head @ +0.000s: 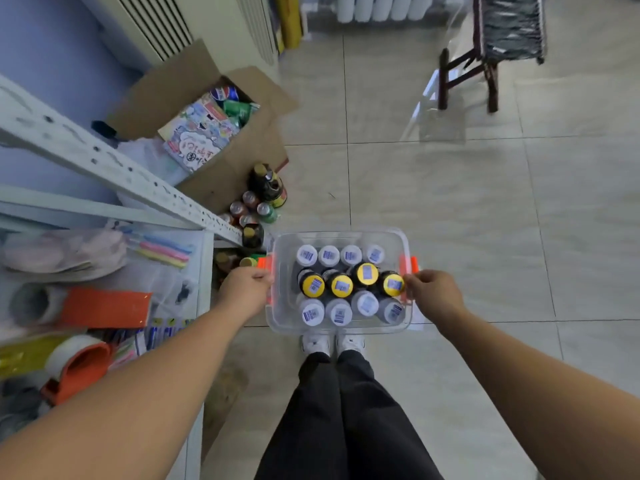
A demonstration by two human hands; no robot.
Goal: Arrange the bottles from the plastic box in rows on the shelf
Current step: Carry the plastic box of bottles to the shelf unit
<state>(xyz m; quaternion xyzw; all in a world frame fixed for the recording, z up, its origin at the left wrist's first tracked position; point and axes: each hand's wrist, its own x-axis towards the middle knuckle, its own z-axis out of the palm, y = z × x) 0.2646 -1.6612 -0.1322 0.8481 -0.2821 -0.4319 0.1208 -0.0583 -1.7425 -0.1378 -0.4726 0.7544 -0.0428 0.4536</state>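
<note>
Hands grip a clear plastic box (341, 325) from both sides, seen from above by a head-worn camera. The left hand (244, 289) is curled around the box's left edge just below an orange latch (266, 263); the right hand (433, 292) is curled the same way around the right edge below the matching latch (409, 264). Both hands are closed on the box rim, fingers pressed together.

Inside the box stand twelve bottles in three rows of four, caps up. The far row has white caps (307, 255), the middle row yellow caps (341, 285), and the near row white caps (312, 312). Each cap carries a small barcode sticker. No bottle is out of the box.

Just below the box, the person's white shoes (333, 344) and dark trousers show on a tiled floor. To the left of the box is a white metal shelf (114, 168), its lower level crowded with slippers and packaged goods. Beyond the box's upper-left corner, cans and dark bottles (266, 185) sit on the floor beside an open cardboard carton (221, 133).

This looks like the opening step: carrying or setting down the full box near the shelf. The next move likely calls for resting the box somewhere steady, freeing a hand, and lifting out the first bottle.
</note>
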